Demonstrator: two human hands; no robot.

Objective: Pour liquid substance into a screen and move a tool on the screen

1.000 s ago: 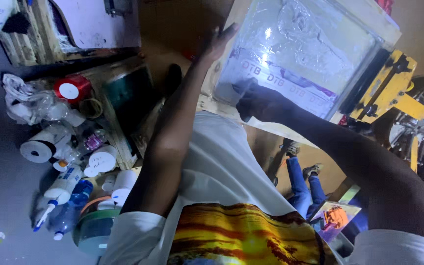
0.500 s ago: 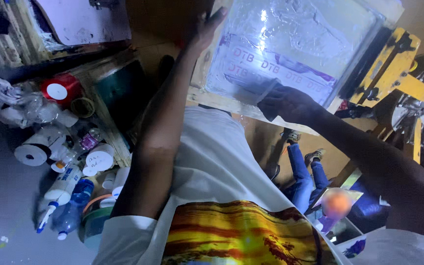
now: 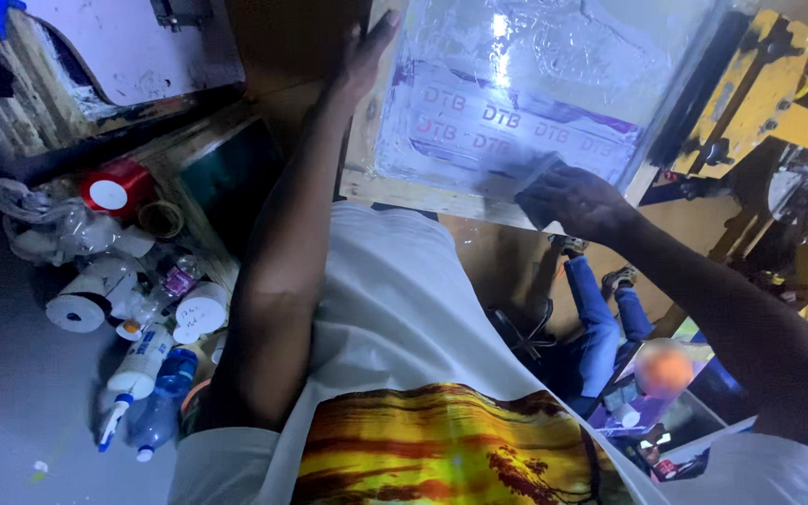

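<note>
A wooden-framed printing screen (image 3: pixel 402 187) with shiny mesh and faint red lettering stands tilted in front of me. My left hand (image 3: pixel 367 51) reaches up and grips the frame's left edge. My right hand (image 3: pixel 577 201) presses against the lower part of the mesh, fingers curled over what looks like a dark rag (image 3: pixel 533 187). My white shirt with a yellow and orange print (image 3: pixel 423 440) fills the lower middle of the view.
A yellow metal press (image 3: pixel 778 103) stands at the right behind the screen. On the grey floor at left lie a red-capped jar (image 3: pixel 109 192), a tape roll (image 3: pixel 77 309), a spray bottle (image 3: pixel 137 360) and a blue bottle (image 3: pixel 165 393). Another person in blue jeans (image 3: pixel 600 318) sits at lower right.
My right hand has slid rightward along the lower part of the mesh. My left hand stays on the frame's edge. The view has shifted slightly.
</note>
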